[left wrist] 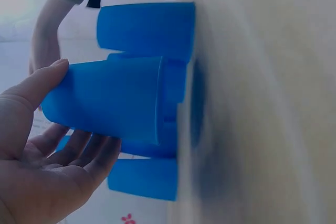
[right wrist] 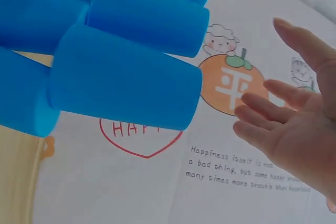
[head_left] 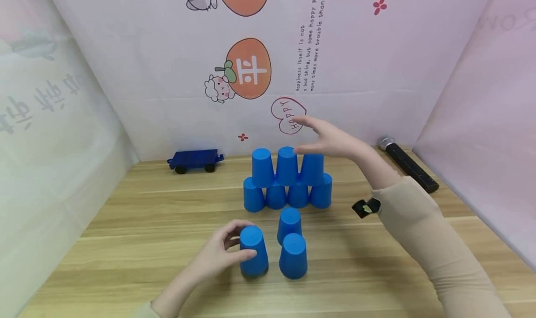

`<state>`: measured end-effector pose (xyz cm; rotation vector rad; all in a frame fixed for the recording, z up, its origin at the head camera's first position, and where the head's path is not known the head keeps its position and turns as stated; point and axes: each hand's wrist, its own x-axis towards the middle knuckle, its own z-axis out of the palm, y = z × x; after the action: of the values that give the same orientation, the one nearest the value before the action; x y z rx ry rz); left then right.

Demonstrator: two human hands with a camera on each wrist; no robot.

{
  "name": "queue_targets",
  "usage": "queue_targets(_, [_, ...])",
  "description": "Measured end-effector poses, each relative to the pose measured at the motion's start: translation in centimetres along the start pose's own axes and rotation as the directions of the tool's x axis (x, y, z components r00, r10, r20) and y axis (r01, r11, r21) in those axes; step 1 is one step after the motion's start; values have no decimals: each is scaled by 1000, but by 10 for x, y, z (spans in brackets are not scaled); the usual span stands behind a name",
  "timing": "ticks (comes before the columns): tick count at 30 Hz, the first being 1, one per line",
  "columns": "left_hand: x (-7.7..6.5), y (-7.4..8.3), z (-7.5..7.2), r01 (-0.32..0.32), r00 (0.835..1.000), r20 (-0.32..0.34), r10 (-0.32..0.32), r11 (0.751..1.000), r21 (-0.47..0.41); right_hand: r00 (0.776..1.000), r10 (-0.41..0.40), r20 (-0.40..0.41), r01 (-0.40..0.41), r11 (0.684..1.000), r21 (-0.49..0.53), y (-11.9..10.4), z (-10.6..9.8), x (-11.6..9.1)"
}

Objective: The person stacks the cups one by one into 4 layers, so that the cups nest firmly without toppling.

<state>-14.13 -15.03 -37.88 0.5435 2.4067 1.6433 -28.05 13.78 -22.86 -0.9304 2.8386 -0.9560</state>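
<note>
My left hand (head_left: 219,250) holds an upside-down blue cup (head_left: 253,255) between thumb and fingers, at the front of the wooden table. In the left wrist view this held cup (left wrist: 107,98) appears slightly raised off the tabletop. Just right of it stand two more upside-down cups, a front cup (head_left: 293,257) and one behind it (head_left: 289,225). Farther back, a row of several cups (head_left: 253,195) carries three cups (head_left: 286,167) on top. Above the right top cup (right wrist: 126,77) hovers my right hand (head_left: 331,136), fingers extended and holding nothing.
On the wooden table (head_left: 146,225), a dark blue toy wagon (head_left: 196,160) stands at the back left. A black microphone (head_left: 410,164) lies at the back right. Behind is a printed white cloth wall (head_left: 167,76); pale cloth also hangs at both sides.
</note>
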Motion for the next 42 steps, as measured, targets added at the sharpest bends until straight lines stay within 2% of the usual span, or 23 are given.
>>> queue_targets(7, [6, 17, -25, -99, 987, -125, 103, 995, 33, 996, -5, -84, 18, 987, 160, 13, 19, -49])
queue_targets(12, [15, 35, -45, -124, 975, -178, 133, 991, 59, 994, 2, -109, 26, 967, 254, 21, 42, -81])
queue_targets(16, [27, 51, -59, -147, 968, -193, 163, 985, 94, 997, 4, -79, 20, 952, 307, 24, 60, -102])
queue_targets(20, [45, 70, -71, -173, 959, -208, 194, 978, 115, 1000, 4, 7, -6, 936, 351, 26, 76, -118])
queue_targets(25, [69, 92, -80, -152, 958, -229, 174, 982, 111, 992, -27, 126, -28, 909, 415, 27, 91, -129])
queue_targets(28, [84, 99, -81, -140, 958, -233, 165, 983, 119, 984, -48, 172, -33, 897, 441, 27, 98, -131])
queue_targets(37, [128, 113, -74, -159, 960, -210, 184, 979, 131, 969, -53, 242, -81, 857, 509, 25, 114, -130])
queue_targets(42, [146, 116, -70, -174, 960, -198, 200, 975, 140, 966, -50, 254, -91, 854, 512, 23, 123, -128])
